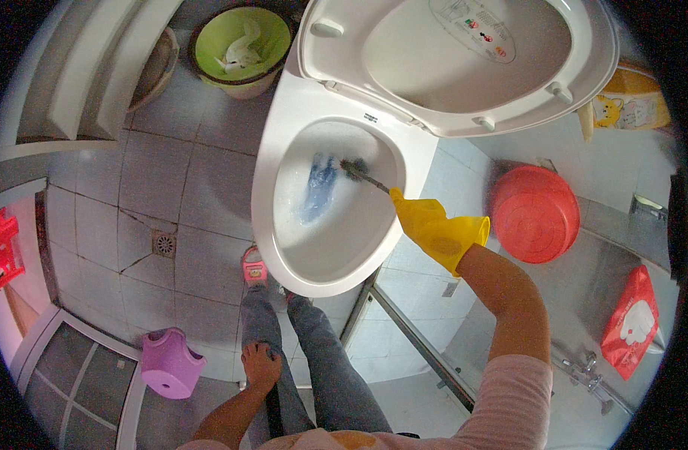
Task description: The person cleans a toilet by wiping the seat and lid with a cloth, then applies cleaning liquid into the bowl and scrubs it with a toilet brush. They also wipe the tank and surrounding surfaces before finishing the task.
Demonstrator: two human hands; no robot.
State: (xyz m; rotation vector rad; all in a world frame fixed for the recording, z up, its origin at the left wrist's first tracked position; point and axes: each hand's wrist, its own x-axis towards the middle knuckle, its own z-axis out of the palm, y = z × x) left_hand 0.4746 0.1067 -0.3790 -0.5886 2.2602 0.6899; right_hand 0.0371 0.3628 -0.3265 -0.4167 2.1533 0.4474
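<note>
My right hand (434,229), in a yellow rubber glove, is closed round the handle of a toilet brush (356,171). The dark bristly head of the brush is inside the white toilet bowl (336,259), by the far right part of the inner wall. Bluish water with some foam (320,191) lies in the bowl beside it. Raised behind the bowl are the toilet seat and lid (464,67). Bare and without a glove, my left hand (261,365) rests on my leg near the knee, fingers laid over the grey trousers and holding nothing.
A green-lined bin (242,45) stands left of the toilet. On the tiled floor are a drain (164,244) and a purple stool (173,364). To the right are a red basin (536,214), a glass-screen rail (419,345), a red packet (632,322) and a tap (587,371).
</note>
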